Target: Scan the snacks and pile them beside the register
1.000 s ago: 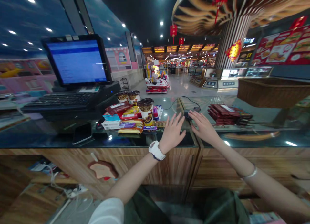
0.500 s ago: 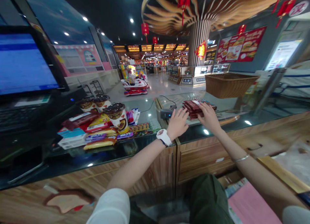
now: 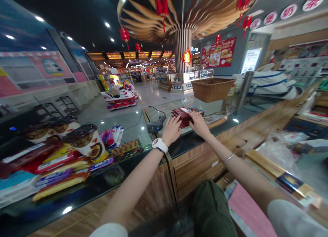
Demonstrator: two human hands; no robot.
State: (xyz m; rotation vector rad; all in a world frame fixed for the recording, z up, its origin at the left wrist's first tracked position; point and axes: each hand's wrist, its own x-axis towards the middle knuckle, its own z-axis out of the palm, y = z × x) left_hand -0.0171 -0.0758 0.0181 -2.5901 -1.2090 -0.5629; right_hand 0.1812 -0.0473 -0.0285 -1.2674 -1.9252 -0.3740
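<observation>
A stack of dark red snack packets lies on the glass counter in front of me, a white label on its top packet. My left hand, with a white watch at the wrist, rests against the stack's left and near side, fingers stretched out. From the right, my right hand reaches over the packets' edge, its fingers extended and touching them. Part of the stack is hidden behind my fingers. Just left of my left hand lies a black handheld scanner with a blue light and a cable.
On the left of the counter are a pile of bagged snacks, lidded cups and small purple packets. A wicker basket stands beyond the stack. To the right, a long gold box lies near clear plastic bags.
My view has swung to the right, so the monitor has left the picture. My left hand has come closer to the packets and now touches them; the right hand stays on the stack.
</observation>
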